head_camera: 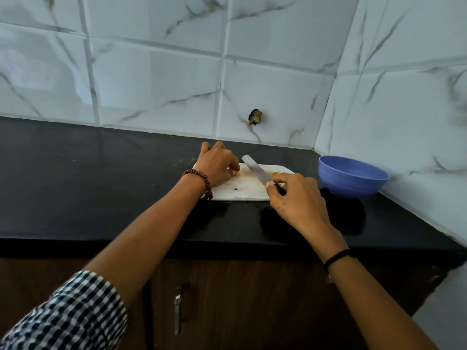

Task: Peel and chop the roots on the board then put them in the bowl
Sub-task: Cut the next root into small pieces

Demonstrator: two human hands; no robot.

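1. On the head camera I see a white board (pixel 242 189) lying flat on the black surface (pixel 101 188), close to the tiled wall.
2. A small pale root piece (pixel 236 173) sits on the left part of the board. It is mostly hidden under the left hand (pixel 217 165), whose curled fingertips pinch it down against the board.
3. A few yellowish scraps (pixel 278 173) lie at the board's far right corner, just beyond the right hand (pixel 295 198). They are too small for me to tell peel from chopped bits.
4. The right hand grips the knife (pixel 255 170) by its handle. The blade slants away to the left over the middle of the board, its tip near the left fingers.
5. The blue bowl (pixel 351 183) stands upright on the surface to the right of the board, apart from it, in the wall corner. Only its inner wall shows, so I cannot tell what lies at the bottom.
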